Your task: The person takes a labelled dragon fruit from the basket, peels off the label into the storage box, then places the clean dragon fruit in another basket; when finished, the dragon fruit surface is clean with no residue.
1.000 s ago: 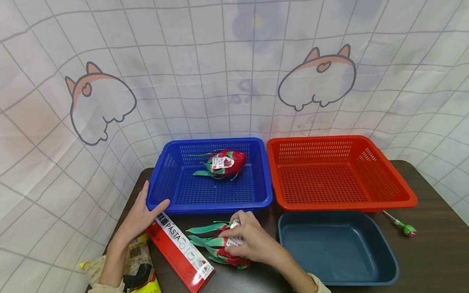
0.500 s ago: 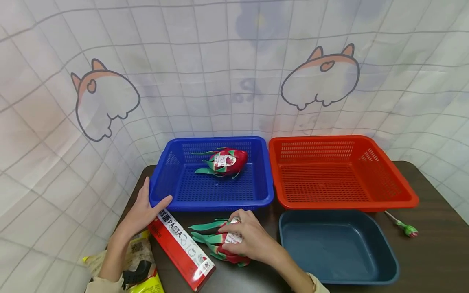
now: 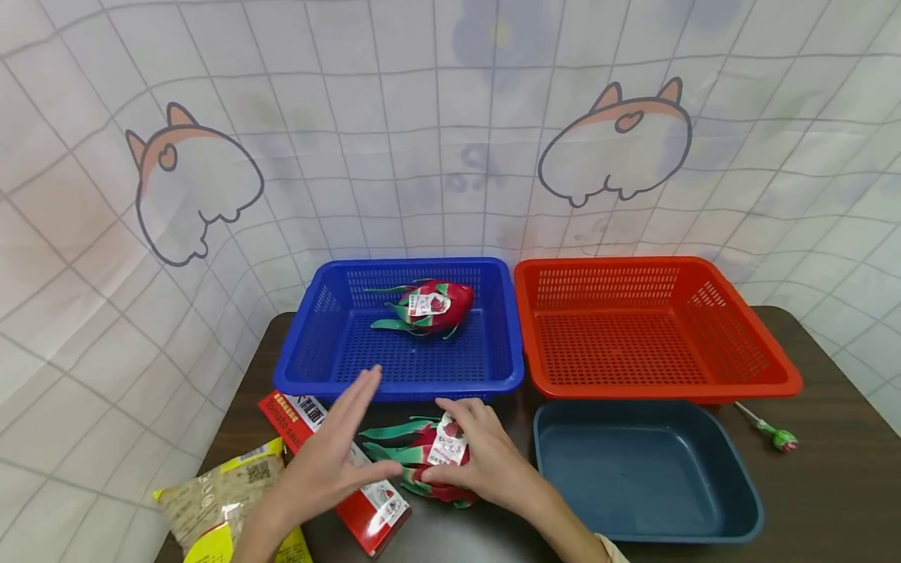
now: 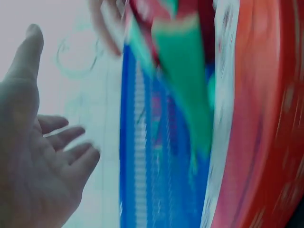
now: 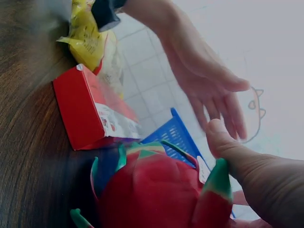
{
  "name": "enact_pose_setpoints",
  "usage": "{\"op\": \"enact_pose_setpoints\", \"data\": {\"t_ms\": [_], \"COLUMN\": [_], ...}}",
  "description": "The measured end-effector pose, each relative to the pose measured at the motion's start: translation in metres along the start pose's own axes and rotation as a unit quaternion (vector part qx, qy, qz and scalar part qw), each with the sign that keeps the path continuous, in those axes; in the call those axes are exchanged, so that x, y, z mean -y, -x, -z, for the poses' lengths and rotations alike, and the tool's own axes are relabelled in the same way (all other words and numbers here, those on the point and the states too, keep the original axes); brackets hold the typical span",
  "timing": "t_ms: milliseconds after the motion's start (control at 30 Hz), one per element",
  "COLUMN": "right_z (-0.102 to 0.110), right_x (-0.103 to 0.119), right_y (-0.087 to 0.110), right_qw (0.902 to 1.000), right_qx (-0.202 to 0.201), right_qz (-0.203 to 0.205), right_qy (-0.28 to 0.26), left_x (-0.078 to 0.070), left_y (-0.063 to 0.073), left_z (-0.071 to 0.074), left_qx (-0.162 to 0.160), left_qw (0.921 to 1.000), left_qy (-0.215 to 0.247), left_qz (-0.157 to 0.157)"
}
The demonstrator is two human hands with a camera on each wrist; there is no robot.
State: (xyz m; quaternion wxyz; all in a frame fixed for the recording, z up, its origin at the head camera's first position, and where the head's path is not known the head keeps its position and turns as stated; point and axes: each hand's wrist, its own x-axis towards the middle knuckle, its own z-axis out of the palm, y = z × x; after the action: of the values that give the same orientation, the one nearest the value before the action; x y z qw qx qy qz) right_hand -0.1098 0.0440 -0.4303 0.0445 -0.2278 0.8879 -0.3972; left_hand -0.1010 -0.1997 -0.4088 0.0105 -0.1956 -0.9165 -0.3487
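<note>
My right hand (image 3: 486, 461) grips a red dragon fruit (image 3: 446, 447) with green leaf tips and a white label, in front of the blue basket. In the right wrist view the thumb lies along the side of the fruit (image 5: 152, 190). My left hand (image 3: 327, 469), fingers extended and thumb spread, hovers over a red pasta box (image 3: 380, 524) beside the fruit's leaf tips. Nothing is in its grasp in the left wrist view, which is blurred. A second dragon fruit (image 3: 454, 303) lies inside the blue basket (image 3: 422, 389).
A red basket (image 3: 662, 391) stands right of the blue one, with a dark blue tub (image 3: 633, 469) in front of it. A flower-like item on a stick (image 3: 781, 439) lies at the far right. A yellow-edged bag (image 3: 225, 500) lies at the lower left of the dark table.
My left hand has left the corner of the blue basket and come right and nearer, over the pasta box. My right hand stays at the dragon fruit, whose label has turned more into view.
</note>
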Motion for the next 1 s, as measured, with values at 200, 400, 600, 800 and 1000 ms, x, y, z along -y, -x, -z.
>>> {"op": "enact_pose_setpoints", "data": {"t_ms": [200, 400, 600, 800, 1000], "right_z": [0.008, 0.013, 0.009, 0.010, 0.010], "right_x": [0.000, -0.001, -0.001, -0.004, -0.006], "right_y": [0.002, 0.003, 0.008, 0.006, 0.003], "right_qw": [0.9997, 0.9991, 0.9993, 0.9992, 0.9975], "right_qx": [-0.005, -0.021, -0.019, -0.032, -0.064], "right_qz": [-0.025, -0.033, -0.031, -0.022, -0.025], "right_qy": [-0.001, 0.017, 0.009, 0.006, -0.016], "left_x": [-0.012, -0.003, 0.002, 0.004, 0.002], "left_y": [-0.009, -0.017, -0.009, -0.009, -0.013], "left_z": [-0.032, -0.050, -0.062, -0.068, -0.070], "left_qx": [0.102, 0.137, 0.126, 0.093, 0.063], "left_qw": [0.9931, 0.9886, 0.9917, 0.9956, 0.9971], "left_qy": [0.055, 0.053, 0.019, -0.006, -0.038], "left_qz": [0.017, 0.033, 0.020, 0.005, -0.015]}}
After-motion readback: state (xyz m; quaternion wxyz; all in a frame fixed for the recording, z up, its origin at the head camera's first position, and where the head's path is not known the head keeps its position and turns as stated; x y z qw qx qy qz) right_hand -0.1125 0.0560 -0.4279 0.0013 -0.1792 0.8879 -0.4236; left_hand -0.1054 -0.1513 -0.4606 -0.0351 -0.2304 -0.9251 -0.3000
